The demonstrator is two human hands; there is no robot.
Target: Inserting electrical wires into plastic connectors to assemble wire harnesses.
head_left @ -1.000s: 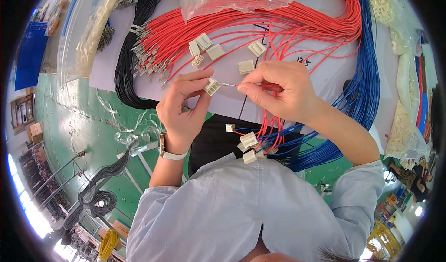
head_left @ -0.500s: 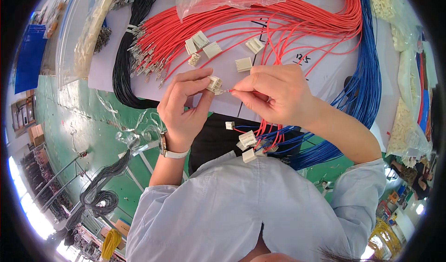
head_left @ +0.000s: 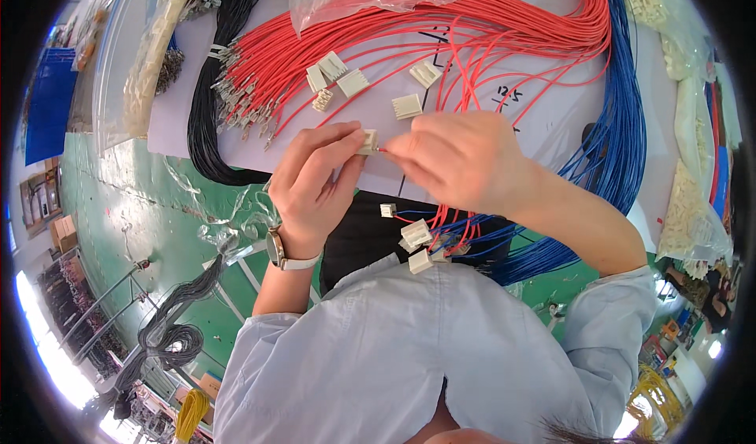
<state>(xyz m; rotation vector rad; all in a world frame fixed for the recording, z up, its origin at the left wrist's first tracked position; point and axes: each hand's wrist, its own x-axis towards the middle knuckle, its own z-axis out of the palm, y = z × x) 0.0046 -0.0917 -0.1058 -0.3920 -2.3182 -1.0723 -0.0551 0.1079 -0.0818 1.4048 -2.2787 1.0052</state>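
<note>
Between the thumb and fingers of my left hand (head_left: 316, 168) is a small cream connector housing (head_left: 368, 142). My right hand (head_left: 465, 160) pinches a red wire (head_left: 383, 150) close to its end, which meets the housing's right side; the metal terminal is out of sight there. Beyond my hands, several loose connector housings (head_left: 353, 82) lie on the white table sheet, one housing (head_left: 407, 106) just above my right fingers. At the near table edge, over my lap, hangs a cluster of housings (head_left: 416, 233) with red and blue wires attached.
A thick bundle of red wires (head_left: 315, 46) with metal ends crosses the table (head_left: 169, 121). Black wires (head_left: 206, 121) lie to its left, blue wires (head_left: 618, 121) run down the right side. Plastic bags (head_left: 683, 168) of cream parts stand at the right edge.
My right hand has moved slightly left, bringing the red wire's end up to the housing. The terminal that showed between them is no longer visible. The housing has turned a little.
</note>
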